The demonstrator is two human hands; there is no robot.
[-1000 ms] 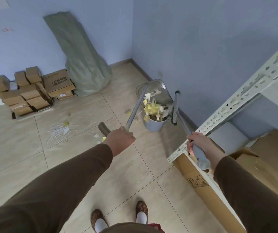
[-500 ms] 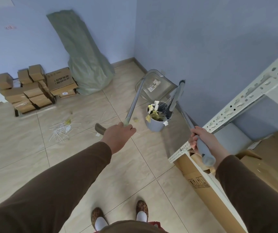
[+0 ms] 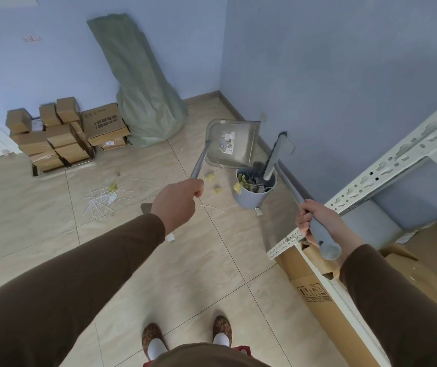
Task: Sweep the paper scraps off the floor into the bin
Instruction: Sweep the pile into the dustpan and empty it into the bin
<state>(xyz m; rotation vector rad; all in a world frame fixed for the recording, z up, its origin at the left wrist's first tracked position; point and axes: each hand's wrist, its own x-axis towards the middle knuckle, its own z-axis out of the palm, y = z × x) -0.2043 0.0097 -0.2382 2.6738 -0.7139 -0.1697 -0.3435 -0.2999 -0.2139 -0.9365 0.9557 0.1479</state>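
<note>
Extending forward, the left hand (image 3: 176, 201) is clenched on the dustpan (image 3: 232, 144) handle, the pan tipped above the bin (image 3: 255, 190). The broom (image 3: 295, 193) handle is gripped by the right hand (image 3: 318, 221), its head inside the bin. Paper scraps (image 3: 241, 185) are seen in the bin, others beside it on the floor (image 3: 132, 260).

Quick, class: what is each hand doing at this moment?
Left hand: grips the dustpan handle.
Right hand: grips the broom handle.
</note>
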